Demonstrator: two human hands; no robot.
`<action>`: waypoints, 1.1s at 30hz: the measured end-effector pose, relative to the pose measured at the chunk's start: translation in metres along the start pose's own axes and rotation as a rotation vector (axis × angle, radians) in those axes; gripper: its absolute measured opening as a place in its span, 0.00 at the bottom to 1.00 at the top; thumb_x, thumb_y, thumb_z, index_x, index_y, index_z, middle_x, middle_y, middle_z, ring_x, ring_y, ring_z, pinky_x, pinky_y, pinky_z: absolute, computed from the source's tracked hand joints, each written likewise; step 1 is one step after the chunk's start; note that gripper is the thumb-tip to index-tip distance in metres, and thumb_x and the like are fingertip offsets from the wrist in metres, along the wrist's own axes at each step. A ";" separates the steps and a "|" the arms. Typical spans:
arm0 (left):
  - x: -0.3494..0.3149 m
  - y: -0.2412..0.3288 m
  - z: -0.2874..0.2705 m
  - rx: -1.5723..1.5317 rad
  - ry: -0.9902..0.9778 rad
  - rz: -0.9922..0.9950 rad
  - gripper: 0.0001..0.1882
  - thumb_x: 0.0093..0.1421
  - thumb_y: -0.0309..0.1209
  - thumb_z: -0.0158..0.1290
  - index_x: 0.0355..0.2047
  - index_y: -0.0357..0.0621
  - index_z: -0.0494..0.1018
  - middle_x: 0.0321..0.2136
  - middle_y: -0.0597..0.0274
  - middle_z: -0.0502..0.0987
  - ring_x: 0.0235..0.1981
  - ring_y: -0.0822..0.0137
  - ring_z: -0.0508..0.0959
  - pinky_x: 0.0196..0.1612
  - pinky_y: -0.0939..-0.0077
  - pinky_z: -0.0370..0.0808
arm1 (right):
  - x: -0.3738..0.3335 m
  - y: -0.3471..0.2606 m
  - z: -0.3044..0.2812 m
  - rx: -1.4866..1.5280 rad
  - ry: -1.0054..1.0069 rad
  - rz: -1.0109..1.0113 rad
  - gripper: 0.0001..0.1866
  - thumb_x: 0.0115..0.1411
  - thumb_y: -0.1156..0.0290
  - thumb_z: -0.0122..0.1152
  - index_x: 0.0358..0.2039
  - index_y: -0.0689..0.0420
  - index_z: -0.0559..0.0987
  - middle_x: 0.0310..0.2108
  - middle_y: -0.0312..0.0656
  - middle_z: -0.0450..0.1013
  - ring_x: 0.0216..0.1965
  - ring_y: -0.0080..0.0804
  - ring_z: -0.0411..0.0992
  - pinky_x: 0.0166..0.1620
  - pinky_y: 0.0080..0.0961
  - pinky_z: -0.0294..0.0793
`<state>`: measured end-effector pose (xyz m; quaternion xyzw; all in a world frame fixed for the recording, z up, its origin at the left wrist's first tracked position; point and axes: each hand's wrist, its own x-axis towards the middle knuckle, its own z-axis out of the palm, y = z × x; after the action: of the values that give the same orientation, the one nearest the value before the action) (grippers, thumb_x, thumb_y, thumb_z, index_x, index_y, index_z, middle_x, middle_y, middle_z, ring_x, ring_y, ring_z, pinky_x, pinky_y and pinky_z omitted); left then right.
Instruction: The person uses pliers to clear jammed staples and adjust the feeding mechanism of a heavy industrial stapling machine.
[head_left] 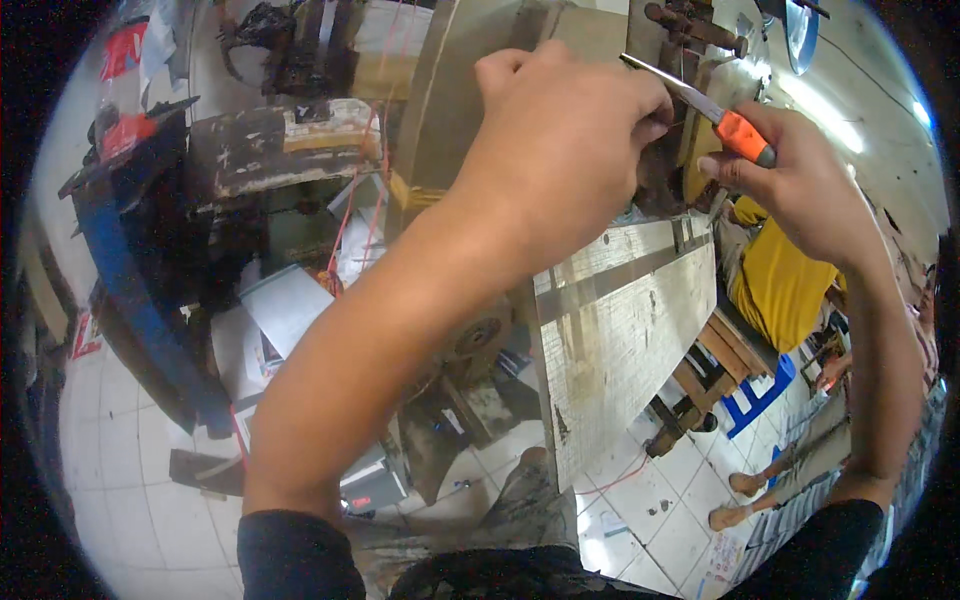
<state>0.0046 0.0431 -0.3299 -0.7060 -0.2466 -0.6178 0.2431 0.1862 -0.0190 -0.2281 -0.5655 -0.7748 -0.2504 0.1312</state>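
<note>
My left hand is raised over a tan machine housing, its back toward me. Its fingers are curled, with thumb and forefinger pressed together beside the dark metal head of the machine; whatever lies between them is hidden. In my right hand is an orange-handled tool with a narrow metal blade. Its blade points up and left, its tip just beyond the fingers of my left hand. Below both hands is a worn pale tabletop.
Red cords hang left of the housing. A blue-and-black metal part stands at far left, near papers. At right, a person in a yellow shirt sits beside a wooden bench and a blue stool. White tiles cover the floor.
</note>
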 end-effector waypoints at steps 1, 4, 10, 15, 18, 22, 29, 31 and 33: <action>-0.002 0.001 -0.005 0.006 0.000 -0.006 0.06 0.56 0.29 0.55 0.34 0.47 0.79 0.30 0.57 0.80 0.36 0.54 0.78 0.42 0.60 0.70 | 0.000 0.002 0.004 -0.033 0.064 -0.052 0.16 0.54 0.65 0.65 0.35 0.63 0.73 0.26 0.41 0.69 0.32 0.28 0.67 0.39 0.29 0.66; -0.016 0.000 -0.030 0.119 0.019 0.079 0.04 0.54 0.28 0.55 0.29 0.45 0.78 0.30 0.58 0.79 0.36 0.55 0.75 0.43 0.59 0.65 | -0.012 0.025 0.019 0.072 0.251 -0.198 0.17 0.52 0.65 0.66 0.32 0.64 0.70 0.26 0.40 0.67 0.32 0.28 0.65 0.39 0.29 0.65; -0.194 0.020 -0.106 -0.600 -0.586 -0.434 0.05 0.56 0.29 0.58 0.30 0.43 0.82 0.21 0.61 0.78 0.27 0.60 0.75 0.37 0.63 0.68 | -0.076 0.049 0.023 0.499 -0.056 0.104 0.18 0.44 0.68 0.65 0.32 0.60 0.66 0.28 0.34 0.64 0.36 0.23 0.62 0.43 0.22 0.64; -0.374 0.091 -0.053 -0.039 -0.894 -0.331 0.19 0.60 0.41 0.57 0.49 0.49 0.76 0.34 0.47 0.80 0.38 0.47 0.80 0.40 0.55 0.76 | -0.086 0.063 0.058 0.822 0.054 0.137 0.19 0.44 0.66 0.67 0.34 0.59 0.69 0.30 0.34 0.68 0.33 0.23 0.65 0.42 0.22 0.65; -0.243 0.081 -0.091 -0.644 -1.395 -0.661 0.16 0.64 0.45 0.50 0.43 0.50 0.78 0.29 0.46 0.79 0.34 0.48 0.80 0.41 0.58 0.76 | -0.097 0.058 0.073 1.072 -0.021 0.201 0.15 0.53 0.72 0.66 0.40 0.66 0.80 0.36 0.39 0.78 0.39 0.22 0.73 0.47 0.23 0.72; -0.090 0.048 -0.073 -0.194 -0.216 -0.314 0.07 0.51 0.29 0.61 0.31 0.42 0.80 0.23 0.57 0.79 0.25 0.63 0.78 0.32 0.70 0.72 | -0.112 0.054 0.093 1.198 -0.015 0.132 0.16 0.55 0.74 0.63 0.43 0.67 0.79 0.38 0.41 0.78 0.41 0.25 0.74 0.47 0.24 0.73; 0.028 0.013 0.004 -0.008 -0.024 -0.138 0.08 0.57 0.29 0.54 0.36 0.42 0.78 0.33 0.54 0.79 0.36 0.50 0.76 0.42 0.62 0.71 | -0.147 0.022 0.173 1.705 0.029 0.192 0.22 0.47 0.68 0.67 0.40 0.70 0.79 0.38 0.50 0.78 0.37 0.36 0.78 0.44 0.31 0.76; 0.025 0.013 0.014 -0.084 -0.097 -0.188 0.08 0.57 0.29 0.54 0.36 0.42 0.78 0.33 0.54 0.79 0.36 0.50 0.76 0.42 0.62 0.71 | -0.151 0.030 0.208 1.733 0.088 0.197 0.26 0.46 0.61 0.69 0.38 0.72 0.77 0.35 0.53 0.78 0.33 0.40 0.77 0.38 0.32 0.78; 0.018 0.014 0.019 -0.117 -0.151 -0.180 0.08 0.57 0.29 0.54 0.36 0.42 0.78 0.33 0.54 0.79 0.36 0.50 0.76 0.42 0.62 0.71 | -0.154 0.036 0.231 1.872 0.329 0.136 0.28 0.53 0.55 0.60 0.37 0.74 0.73 0.29 0.51 0.75 0.26 0.37 0.75 0.29 0.29 0.75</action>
<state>0.0300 0.0462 -0.3146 -0.7385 -0.2901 -0.5955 0.1255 0.2884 -0.0119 -0.4883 -0.2327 -0.5981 0.4033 0.6523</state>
